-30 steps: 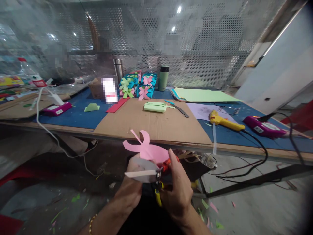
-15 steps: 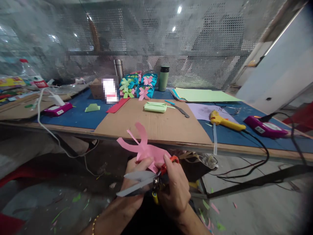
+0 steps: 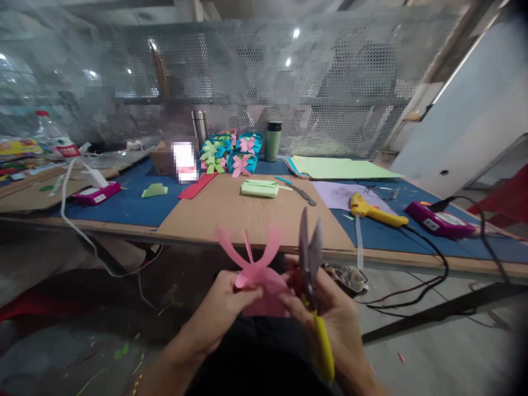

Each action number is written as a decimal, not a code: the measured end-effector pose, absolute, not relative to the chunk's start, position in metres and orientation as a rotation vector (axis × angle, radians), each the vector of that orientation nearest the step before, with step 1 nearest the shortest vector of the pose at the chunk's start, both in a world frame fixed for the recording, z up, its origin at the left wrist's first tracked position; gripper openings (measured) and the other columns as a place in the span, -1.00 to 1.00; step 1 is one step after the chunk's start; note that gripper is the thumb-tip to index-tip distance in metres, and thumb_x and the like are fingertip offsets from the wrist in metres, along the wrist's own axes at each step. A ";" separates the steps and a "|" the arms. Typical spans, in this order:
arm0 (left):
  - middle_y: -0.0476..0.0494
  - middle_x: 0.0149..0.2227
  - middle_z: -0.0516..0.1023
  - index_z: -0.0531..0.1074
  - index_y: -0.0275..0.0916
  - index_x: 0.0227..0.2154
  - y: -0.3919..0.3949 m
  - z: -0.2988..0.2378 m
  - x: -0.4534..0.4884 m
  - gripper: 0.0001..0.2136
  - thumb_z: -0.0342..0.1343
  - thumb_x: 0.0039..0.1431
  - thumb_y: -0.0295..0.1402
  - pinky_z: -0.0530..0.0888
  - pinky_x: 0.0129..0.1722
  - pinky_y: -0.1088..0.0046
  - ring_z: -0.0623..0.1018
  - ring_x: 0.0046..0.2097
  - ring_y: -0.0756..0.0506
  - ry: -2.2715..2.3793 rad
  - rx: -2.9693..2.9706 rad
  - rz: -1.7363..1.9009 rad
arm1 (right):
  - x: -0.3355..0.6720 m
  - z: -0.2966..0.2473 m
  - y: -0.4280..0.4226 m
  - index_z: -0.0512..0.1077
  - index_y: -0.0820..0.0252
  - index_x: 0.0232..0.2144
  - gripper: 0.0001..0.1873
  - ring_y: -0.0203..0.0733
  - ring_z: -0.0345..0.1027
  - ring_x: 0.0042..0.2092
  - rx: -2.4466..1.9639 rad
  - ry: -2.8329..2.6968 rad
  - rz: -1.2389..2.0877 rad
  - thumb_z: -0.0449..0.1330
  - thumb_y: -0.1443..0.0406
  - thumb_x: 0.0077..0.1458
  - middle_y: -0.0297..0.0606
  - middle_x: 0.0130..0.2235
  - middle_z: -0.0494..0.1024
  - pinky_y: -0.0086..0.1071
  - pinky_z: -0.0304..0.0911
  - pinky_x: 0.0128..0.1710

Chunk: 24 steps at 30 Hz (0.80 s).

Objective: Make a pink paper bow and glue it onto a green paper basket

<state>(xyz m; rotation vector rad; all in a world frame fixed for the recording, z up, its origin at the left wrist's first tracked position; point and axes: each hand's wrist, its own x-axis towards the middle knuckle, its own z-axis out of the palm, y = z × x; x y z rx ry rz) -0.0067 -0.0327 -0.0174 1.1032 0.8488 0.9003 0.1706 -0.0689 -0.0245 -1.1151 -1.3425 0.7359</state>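
Observation:
Pink paper [image 3: 268, 289] with several cut strips curling upward is pinched by my left hand [image 3: 229, 302], below the table's front edge. My right hand [image 3: 330, 308] is closed around a pair of scissors [image 3: 309, 242] with one red and one yellow handle. The blades point up and stand slightly apart. Thumb and fingers of the right hand also reach the right edge of the pink paper. On the cardboard sheet [image 3: 198, 217] beyond lie a folded light-green paper [image 3: 259, 188], a grey blade-like tool [image 3: 304, 193] and a red paper strip [image 3: 198, 186].
Paper bows in blue, pink and green [image 3: 243, 154] sit at the back beside a green flask [image 3: 273, 142]. At the right, a yellow glue gun [image 3: 377, 212] rests by a purple box [image 3: 441, 219] with cables hanging down. Green sheets [image 3: 346, 168] are stacked behind.
The scissors have swung from pointing left to pointing up as my right hand turned and moved right. The pink paper has been turned so its strips stand upward.

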 end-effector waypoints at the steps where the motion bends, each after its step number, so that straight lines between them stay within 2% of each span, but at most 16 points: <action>1: -0.07 -0.51 0.52 0.60 -0.32 -0.49 -0.033 -0.019 -0.004 -0.81 0.31 0.02 -0.26 0.39 -0.29 0.44 0.47 -0.38 -0.07 0.836 1.134 0.882 | 0.167 -0.025 -0.068 0.49 0.06 0.01 -0.54 -0.27 0.48 -0.37 -1.128 -1.327 0.770 0.38 0.25 0.02 -0.35 -0.32 0.59 -0.50 0.41 -0.38; 4: -0.16 -0.38 0.62 0.66 -0.31 -0.33 -0.030 -0.028 -0.002 -0.76 0.27 0.12 -0.20 0.43 -0.22 0.41 0.53 -0.28 -0.13 0.841 1.257 0.861 | 0.159 -0.030 -0.067 0.48 0.10 0.00 -0.53 -0.26 0.44 -0.37 -1.173 -1.227 0.816 0.39 0.19 0.01 -0.35 -0.35 0.55 -0.49 0.37 -0.38; 8: -0.19 -0.43 0.60 0.65 -0.36 -0.30 -0.024 -0.038 -0.002 -0.62 0.36 0.02 -0.09 0.35 -0.45 0.51 0.48 -0.43 -0.06 0.777 1.297 0.835 | 0.158 -0.034 -0.066 0.50 0.10 -0.05 -0.52 -0.29 0.35 -0.45 -1.204 -1.101 0.764 0.39 0.12 -0.03 -0.41 -0.44 0.47 -0.48 0.32 -0.42; 13: -0.14 -0.55 0.53 0.57 -0.35 -0.39 -0.032 -0.030 -0.001 -0.52 0.35 -0.05 0.06 0.35 -0.54 0.53 0.45 -0.56 0.00 0.815 1.159 0.818 | 0.157 -0.026 -0.062 0.52 0.11 -0.06 -0.54 -0.26 0.36 -0.41 -1.232 -1.047 0.762 0.37 0.10 -0.02 -0.38 -0.41 0.48 -0.46 0.32 -0.41; 20: -0.13 -0.53 0.55 0.51 -0.35 -0.45 -0.029 -0.007 -0.015 -0.64 0.28 0.13 -0.08 0.35 -0.55 0.59 0.48 -0.56 0.02 0.895 1.219 0.935 | 0.177 -0.008 -0.053 0.51 0.16 -0.01 -0.52 -0.17 0.44 -0.33 -1.258 -1.288 0.782 0.32 0.07 0.07 -0.29 -0.35 0.54 -0.42 0.40 -0.36; 24: -0.12 -0.54 0.55 0.48 -0.34 -0.51 -0.022 0.004 -0.027 -0.71 0.26 0.17 -0.20 0.37 -0.54 0.59 0.48 -0.57 0.04 0.906 1.197 1.083 | 0.206 -0.017 -0.071 0.46 0.10 0.08 -0.50 -0.14 0.45 -0.32 -1.327 -1.505 0.827 0.26 0.05 0.14 -0.28 -0.35 0.52 -0.40 0.40 -0.34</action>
